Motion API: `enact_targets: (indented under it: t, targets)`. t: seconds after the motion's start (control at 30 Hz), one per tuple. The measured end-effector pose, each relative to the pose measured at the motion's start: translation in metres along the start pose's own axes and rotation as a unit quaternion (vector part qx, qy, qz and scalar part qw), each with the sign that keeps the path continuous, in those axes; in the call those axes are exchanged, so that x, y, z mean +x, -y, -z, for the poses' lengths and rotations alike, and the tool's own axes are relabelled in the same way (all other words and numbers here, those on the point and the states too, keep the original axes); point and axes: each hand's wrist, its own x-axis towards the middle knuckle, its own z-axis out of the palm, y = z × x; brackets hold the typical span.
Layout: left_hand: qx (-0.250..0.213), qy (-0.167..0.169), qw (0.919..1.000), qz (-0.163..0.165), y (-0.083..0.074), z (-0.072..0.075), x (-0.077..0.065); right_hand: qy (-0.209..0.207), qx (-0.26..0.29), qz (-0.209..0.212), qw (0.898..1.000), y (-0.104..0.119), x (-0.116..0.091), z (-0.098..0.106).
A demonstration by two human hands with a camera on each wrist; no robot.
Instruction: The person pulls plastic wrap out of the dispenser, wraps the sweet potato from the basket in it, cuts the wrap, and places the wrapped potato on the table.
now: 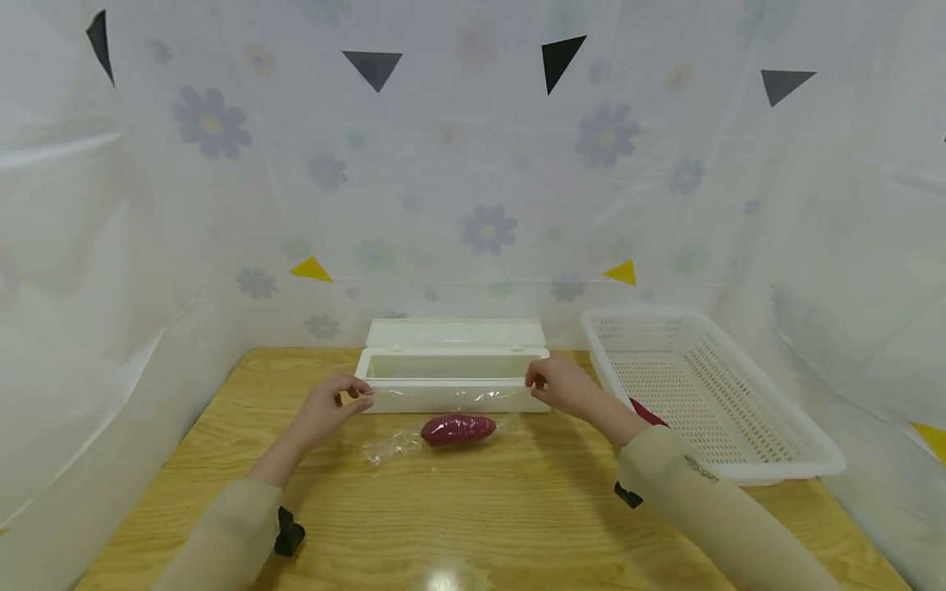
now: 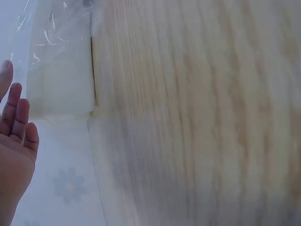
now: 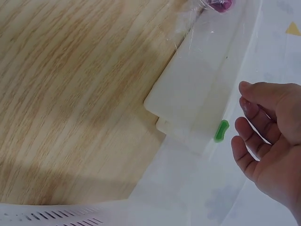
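Note:
A long white plastic-wrap dispenser stands with its lid raised at the back of the table. Clear plastic wrap lies shiny over its front. At the left end, my left hand pinches the wrap's edge between thumb and forefinger. My right hand pinches at the right end, thumb and forefinger together, beside a green piece on the dispenser. Just in front lies a purple sweet potato in clear wrap, its loose ends spread to both sides. The left forefinger is cut off in the left wrist view.
A white slotted basket stands at the right, close to the right forearm. Part of a dark red thing shows at its near left side, partly hidden by the arm. A flowered sheet hangs behind the wooden table.

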Motion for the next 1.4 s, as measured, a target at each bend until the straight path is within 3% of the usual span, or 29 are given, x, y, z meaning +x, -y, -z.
enact_targets:
  t: [0.13,0.33,0.53,0.8,0.93,1.03,1.23,1.4]
  targets:
    - [-0.056,0.012,0.9982,0.015,-0.003,0.001,-0.006,0.008,0.02,0.013,1.0,-0.001,-0.005,0.001]
    - [-0.136,0.052,0.9894,0.003,-0.008,0.003,-0.017,-0.001,0.029,0.091,0.995,-0.003,-0.015,0.004]
    - [-0.16,0.101,0.9817,-0.017,-0.014,0.005,-0.031,0.016,0.048,0.131,0.99,-0.002,-0.028,0.008]
    - [-0.105,0.143,0.9822,-0.063,-0.018,0.005,-0.047,0.042,0.047,0.172,0.983,-0.001,-0.044,0.006]
    - [-0.072,0.143,0.9786,-0.13,-0.025,0.001,-0.054,0.039,0.017,0.18,0.983,-0.001,-0.055,0.002]
    - [-0.036,0.127,0.9727,-0.191,-0.027,-0.003,-0.058,0.013,-0.008,0.203,0.979,-0.002,-0.063,-0.004]
    - [0.055,0.107,0.9473,-0.297,-0.025,-0.01,-0.06,-0.049,-0.038,0.294,0.954,-0.008,-0.069,-0.018]
    - [0.115,0.109,0.9322,-0.325,-0.03,-0.012,-0.064,-0.1,-0.087,0.361,0.923,-0.011,-0.069,-0.027]
